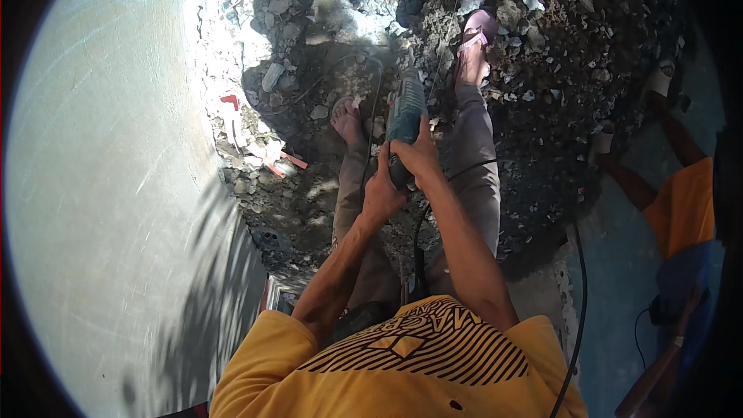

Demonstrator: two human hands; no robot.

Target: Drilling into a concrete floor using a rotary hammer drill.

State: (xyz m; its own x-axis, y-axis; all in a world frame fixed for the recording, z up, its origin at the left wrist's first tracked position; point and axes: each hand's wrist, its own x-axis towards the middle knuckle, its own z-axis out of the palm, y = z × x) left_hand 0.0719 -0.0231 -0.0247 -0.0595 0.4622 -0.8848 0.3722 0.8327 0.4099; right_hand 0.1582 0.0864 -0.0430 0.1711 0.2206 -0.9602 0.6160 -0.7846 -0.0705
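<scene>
A teal corded power tool point(408, 112), by its long ribbed housing a demolition hammer, points away from me and down at the rubble between my feet. My left hand point(383, 195) is closed around its dark rear handle. My right hand point(418, 156) also grips the rear end, just to the right and slightly farther forward. The hammer's tip blends into the broken ground, so I cannot make out its bit. A black cord point(419, 228) hangs from the handle down toward my body.
Broken rubble point(549, 108) covers the ground around my feet. A pale wall point(116, 147) rises on the left, with red scraps point(292, 160) near its base. Another person point(685, 201) stands at the right, holding a dark object. A black cable point(582, 294) runs along my right side.
</scene>
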